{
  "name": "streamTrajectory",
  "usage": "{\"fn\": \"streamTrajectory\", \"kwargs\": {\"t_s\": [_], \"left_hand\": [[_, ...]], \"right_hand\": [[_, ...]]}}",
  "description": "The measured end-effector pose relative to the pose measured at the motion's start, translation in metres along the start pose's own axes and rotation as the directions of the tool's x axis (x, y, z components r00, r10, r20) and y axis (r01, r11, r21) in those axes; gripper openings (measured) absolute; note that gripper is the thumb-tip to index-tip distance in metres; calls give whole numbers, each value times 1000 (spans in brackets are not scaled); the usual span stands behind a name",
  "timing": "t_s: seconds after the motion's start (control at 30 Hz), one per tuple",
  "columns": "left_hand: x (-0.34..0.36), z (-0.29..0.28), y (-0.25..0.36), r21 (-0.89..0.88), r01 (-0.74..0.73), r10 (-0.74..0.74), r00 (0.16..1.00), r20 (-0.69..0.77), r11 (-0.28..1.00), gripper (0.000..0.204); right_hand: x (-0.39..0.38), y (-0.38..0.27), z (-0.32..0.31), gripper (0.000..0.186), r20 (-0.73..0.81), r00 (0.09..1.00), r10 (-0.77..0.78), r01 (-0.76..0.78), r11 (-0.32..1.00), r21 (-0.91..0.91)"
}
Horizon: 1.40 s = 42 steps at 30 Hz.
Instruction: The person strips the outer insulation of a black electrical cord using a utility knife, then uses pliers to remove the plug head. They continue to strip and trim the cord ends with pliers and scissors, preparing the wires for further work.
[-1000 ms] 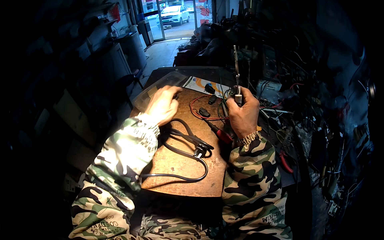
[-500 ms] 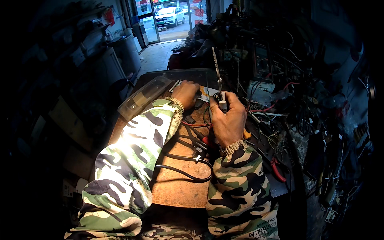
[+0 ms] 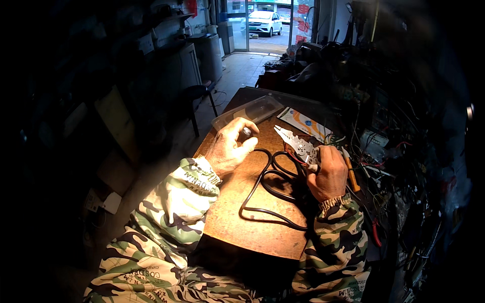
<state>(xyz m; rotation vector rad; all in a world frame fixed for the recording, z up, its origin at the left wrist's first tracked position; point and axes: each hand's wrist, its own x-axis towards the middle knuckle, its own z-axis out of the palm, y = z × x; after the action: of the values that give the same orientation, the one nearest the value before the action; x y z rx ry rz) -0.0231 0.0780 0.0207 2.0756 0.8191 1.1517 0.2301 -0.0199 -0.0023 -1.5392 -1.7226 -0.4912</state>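
My right hand holds the pliers over the bench, fingers wrapped round the handles and pressed tight. I grip that far back, I judge, so the flat metal head stays clear of my skin and in plain sight; its nose points forward and to the left. Whether the jaws are fully closed I cannot tell.

My left hand is near the clear box, fingers curled, thumb and forefinger pinching a small dark piece. Most of it is hidden, so I cannot tell what it is; the curl probably keeps so small a thing from slipping out.

The black cord lies in loose loops between my arms, its right side running into shadow by my right sleeve. The box and the white card sit toward the far side, which seems to keep them off my wrists. An orange-handled tool lies just beside my right hand, handy for it, I'd say.
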Motion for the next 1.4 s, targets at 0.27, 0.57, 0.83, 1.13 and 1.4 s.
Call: {"fn": "streamTrajectory", "kwargs": {"t_s": [0.27, 0.57, 0.83, 1.13, 1.4], "left_hand": [[-4, -1, -30, 46, -124, 124, 992, -1, 991, 13], [-2, 4, -20, 3, -79, 78, 995, 54, 997, 18], [0, 7, -21, 15, -84, 82, 992, 100, 996, 19], [0, 9, -19, 74, -156, 151, 986, 69, 985, 24], [-1, 6, -19, 173, -169, 157, 984, 78, 970, 27]], "right_hand": [[0, -16, 11, 51, 18, 984, -177, 178, 980, -93], [0, -22, 5, 53, 11, 979, -206, 205, 968, -143], [-1, -23, 0, 52, 49, 987, -155, 161, 977, -144], [-1, -21, -1, 44, 4, 979, -203, 201, 961, -189], [0, -23, 1, 45, 33, 981, -194, 196, 964, -179]]}}
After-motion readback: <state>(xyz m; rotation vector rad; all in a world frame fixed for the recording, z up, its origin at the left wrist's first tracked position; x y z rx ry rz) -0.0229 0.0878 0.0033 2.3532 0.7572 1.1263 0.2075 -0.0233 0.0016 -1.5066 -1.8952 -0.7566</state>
